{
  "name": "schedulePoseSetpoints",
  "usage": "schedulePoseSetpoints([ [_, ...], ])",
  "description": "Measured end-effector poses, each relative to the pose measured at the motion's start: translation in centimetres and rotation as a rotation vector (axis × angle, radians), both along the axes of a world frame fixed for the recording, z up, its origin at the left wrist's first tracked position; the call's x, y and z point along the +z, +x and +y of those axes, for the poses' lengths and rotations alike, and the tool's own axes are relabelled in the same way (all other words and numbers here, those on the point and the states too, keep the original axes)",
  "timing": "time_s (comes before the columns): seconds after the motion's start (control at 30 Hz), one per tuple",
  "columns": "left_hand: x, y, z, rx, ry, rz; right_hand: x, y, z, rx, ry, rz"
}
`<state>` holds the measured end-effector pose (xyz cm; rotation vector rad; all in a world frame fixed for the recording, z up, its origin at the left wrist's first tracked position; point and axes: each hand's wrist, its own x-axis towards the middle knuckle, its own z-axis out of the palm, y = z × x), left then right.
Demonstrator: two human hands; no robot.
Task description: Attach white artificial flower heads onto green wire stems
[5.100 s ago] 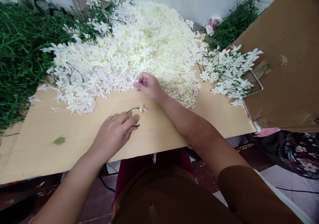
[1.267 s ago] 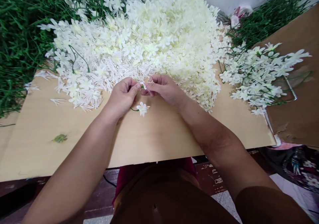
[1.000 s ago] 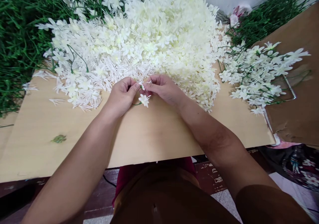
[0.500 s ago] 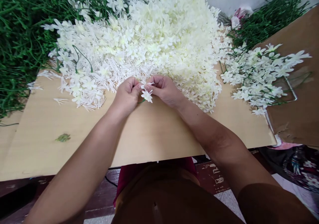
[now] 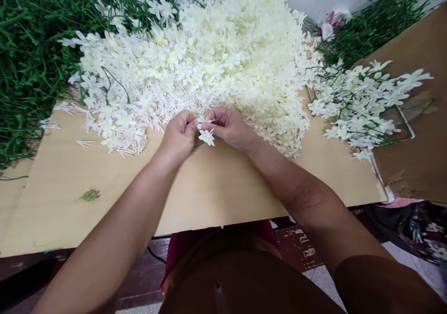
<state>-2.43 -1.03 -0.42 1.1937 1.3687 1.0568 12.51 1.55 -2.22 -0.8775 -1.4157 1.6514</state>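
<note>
My left hand [image 5: 179, 134] is closed in a pinch around a green artificial flower stem; only a short bit of green shows below the fingers. A white artificial flower [image 5: 206, 137] on that stem hangs just under my fingertips. My right hand [image 5: 228, 126] is closed too, thumb and forefinger pinching a small white petal piece [image 5: 204, 120] where the two hands meet. Fingers hide part of it. Right behind both hands lies a big heap of loose white flower heads [image 5: 244, 62], mixed with thin white stamen pieces [image 5: 157, 102].
Green plastic stems [image 5: 31, 62] are piled at the left, with another bundle [image 5: 377, 30] at the back right. Finished-looking white flower sprays [image 5: 363, 104] rest against a brown cardboard sheet [image 5: 415, 165]. A small greenish scrap [image 5: 90, 194] lies on the tan tabletop [image 5: 223, 188].
Both hands stay almost in place, fingertips still together. The white petal piece between them has shifted slightly, and the whole view has moved a little.
</note>
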Motion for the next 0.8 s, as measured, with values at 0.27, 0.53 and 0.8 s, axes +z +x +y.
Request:
schedulePoseSetpoints([
  [0.27, 0.2, 0.1, 0.0, 0.002, -0.033, 0.043, 0.0, -0.4, 0.1, -0.039, 0.029, -0.072],
  [0.53, 0.4, -0.3, 0.0, -0.056, -0.052, -0.070, 0.7, -0.3, 0.0, -0.003, -0.071, 0.059],
  [0.8, -0.6, -1.2, 0.5, -0.096, 0.067, -0.037, 2.8, 1.5, -0.6, -0.167, 0.016, -0.059],
])
